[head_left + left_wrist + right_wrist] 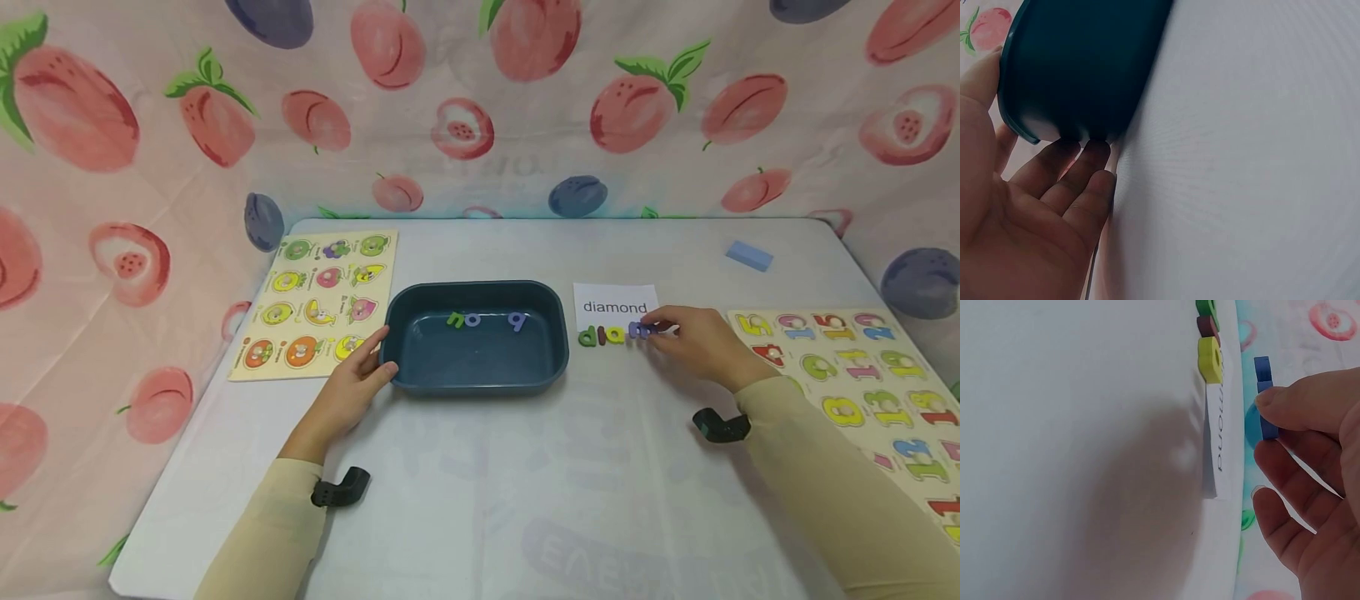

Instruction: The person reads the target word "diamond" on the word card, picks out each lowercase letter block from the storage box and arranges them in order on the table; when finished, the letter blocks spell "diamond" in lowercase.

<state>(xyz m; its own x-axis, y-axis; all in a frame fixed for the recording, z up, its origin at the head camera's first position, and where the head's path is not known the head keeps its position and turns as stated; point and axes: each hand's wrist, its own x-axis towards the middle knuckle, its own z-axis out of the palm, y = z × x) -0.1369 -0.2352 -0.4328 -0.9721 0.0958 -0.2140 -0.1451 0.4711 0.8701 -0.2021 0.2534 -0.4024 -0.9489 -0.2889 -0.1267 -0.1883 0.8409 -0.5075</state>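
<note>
- One blue-purple letter m [640,330] is sitting in my R hand [697,343]; I'm pinching it btwn thumb & fingers, gap only as wide as the pc, other fingers curving loosely.
- Letter m is hanging just off the table [480,483], R end of the letter row, next to yellow a.
- Row L to R: green d [587,337], red i [602,336], yellow a [615,335], all lying along the near edge of a white card [615,298] reading "diamond".
- My L hand [352,387] is resting at the L end of the dark teal tray [480,390], thumb & fingers spread, tips touching its rim/outer wall.
- Tray is holding 3 pcs: green n [455,319], bluish o [472,319] beside it, purple letter [517,321] further R.
- Fruit board [309,293] is lying L of tray, number board [791,358] far R, partly under my R arm.
- Blue block [749,256] is lying back R.
</note>
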